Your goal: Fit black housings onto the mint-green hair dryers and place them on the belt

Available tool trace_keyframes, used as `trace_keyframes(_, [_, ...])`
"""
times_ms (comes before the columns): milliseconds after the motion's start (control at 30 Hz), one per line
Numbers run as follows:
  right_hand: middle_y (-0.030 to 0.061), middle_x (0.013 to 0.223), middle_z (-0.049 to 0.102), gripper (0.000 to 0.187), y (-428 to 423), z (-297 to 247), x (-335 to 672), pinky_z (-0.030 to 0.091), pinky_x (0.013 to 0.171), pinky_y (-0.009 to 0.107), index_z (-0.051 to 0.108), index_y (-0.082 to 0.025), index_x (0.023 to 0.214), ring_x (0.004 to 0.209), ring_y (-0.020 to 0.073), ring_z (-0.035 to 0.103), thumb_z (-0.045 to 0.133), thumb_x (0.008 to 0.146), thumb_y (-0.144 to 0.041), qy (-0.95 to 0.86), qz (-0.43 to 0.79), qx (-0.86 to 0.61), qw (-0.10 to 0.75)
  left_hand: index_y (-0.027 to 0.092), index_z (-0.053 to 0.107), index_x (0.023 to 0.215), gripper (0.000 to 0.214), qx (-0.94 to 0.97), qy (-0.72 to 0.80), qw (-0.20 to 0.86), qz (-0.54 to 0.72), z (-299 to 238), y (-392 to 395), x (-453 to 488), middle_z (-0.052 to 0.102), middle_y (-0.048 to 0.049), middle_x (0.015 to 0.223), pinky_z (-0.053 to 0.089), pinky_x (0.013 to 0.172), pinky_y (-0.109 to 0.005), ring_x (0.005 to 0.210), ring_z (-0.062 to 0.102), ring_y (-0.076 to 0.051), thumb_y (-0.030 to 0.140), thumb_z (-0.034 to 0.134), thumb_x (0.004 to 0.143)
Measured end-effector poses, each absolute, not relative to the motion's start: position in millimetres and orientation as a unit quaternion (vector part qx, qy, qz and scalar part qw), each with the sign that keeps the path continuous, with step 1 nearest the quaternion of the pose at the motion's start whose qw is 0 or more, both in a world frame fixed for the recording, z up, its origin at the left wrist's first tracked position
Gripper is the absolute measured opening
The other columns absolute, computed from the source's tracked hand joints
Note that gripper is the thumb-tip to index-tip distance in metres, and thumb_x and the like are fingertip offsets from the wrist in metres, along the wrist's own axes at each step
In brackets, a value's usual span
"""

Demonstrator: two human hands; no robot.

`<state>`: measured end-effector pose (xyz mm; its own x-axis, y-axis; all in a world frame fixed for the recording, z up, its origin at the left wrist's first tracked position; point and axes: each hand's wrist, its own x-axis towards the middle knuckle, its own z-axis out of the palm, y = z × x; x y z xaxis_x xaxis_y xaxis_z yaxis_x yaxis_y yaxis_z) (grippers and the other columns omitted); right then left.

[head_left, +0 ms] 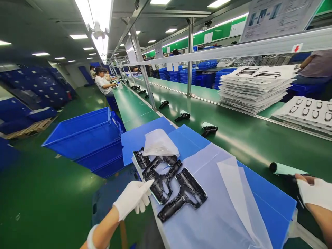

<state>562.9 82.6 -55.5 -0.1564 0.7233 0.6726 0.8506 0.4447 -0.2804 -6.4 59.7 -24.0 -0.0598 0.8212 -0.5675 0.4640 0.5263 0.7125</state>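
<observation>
My left hand point(135, 197), in a white glove, rests its fingers on the near edge of a tray of black plastic housing shells point(168, 181) lying on a blue board point(233, 186). A thin translucent sheet point(159, 143) is folded back over the far end of the shells. My right hand point(312, 192), also gloved, reaches out over the green conveyor belt point(246, 138) and is closed on a black and pale green assembled tool point(284, 169) lying there.
More assembled tools point(209, 128) lie spaced along the belt. Stacks of white trays point(255, 88) stand on the far side. Blue crates point(88, 138) are stacked to my left on the green floor. Seated people point(103, 83) work further up the line.
</observation>
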Motion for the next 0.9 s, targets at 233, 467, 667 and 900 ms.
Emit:
trace_keyframes(233, [0.0018, 0.063, 0.053, 0.023, 25.0, -30.4, 326.1, 0.039, 0.065, 0.036, 0.064, -0.022, 0.093, 0.061, 0.0217, 0.05, 0.06, 0.071, -0.016, -0.836, -0.134, -0.483, 0.223, 0.009, 0.066, 0.054, 0.066, 0.376, 0.686, 0.587, 0.21, -49.7, 71.0, -0.2, 0.068, -0.0156, 0.048, 0.049, 0.032, -0.029, 0.033, 0.06, -0.02, 0.073, 0.068, 0.068])
trace_keyframes(467, [0.0022, 0.057, 0.052, 0.036, 3.7, -57.3, 224.2, 0.033, 0.061, 0.04, 0.062, -0.017, 0.097, 0.053, 0.0223, 0.046, 0.059, 0.062, -0.011, -0.849, -0.258, -0.452, 0.097, 0.008, 0.064, 0.047, 0.06, 0.354, 0.63, 0.656, 0.219, -33.5, 76.3, -18.6, 0.067, -0.0212, 0.046, 0.051, 0.035, -0.031, 0.034, 0.062, -0.024, 0.06, 0.07, 0.077])
trace_keyframes(667, [0.0016, 0.058, 0.049, 0.021, -4.1, -35.5, 274.1, 0.03, 0.059, 0.038, 0.061, -0.019, 0.08, 0.052, 0.0212, 0.044, 0.05, 0.068, -0.005, -0.852, -0.255, -0.438, 0.132, 0.006, 0.068, 0.083, 0.035, 0.322, 0.541, 0.709, 0.317, -10.0, 85.5, -17.5, 0.077, -0.0179, 0.073, 0.061, 0.059, -0.038, 0.059, 0.073, -0.028, 0.038, 0.076, 0.075])
trace_keyframes(900, [0.0077, 0.082, 0.07, 0.021, -41.7, -44.2, 349.3, 0.05, 0.06, 0.033, 0.066, -0.018, 0.1, 0.069, 0.0216, 0.065, 0.048, 0.092, -0.026, -0.76, -0.114, -0.622, 0.15, 0.008, 0.055, 0.135, 0.052, 0.19, 0.483, 0.73, 0.444, 7.2, 100.5, 3.7, 0.078, -0.0147, 0.102, 0.061, 0.079, -0.04, 0.088, 0.076, -0.03, 0.011, 0.062, 0.083])
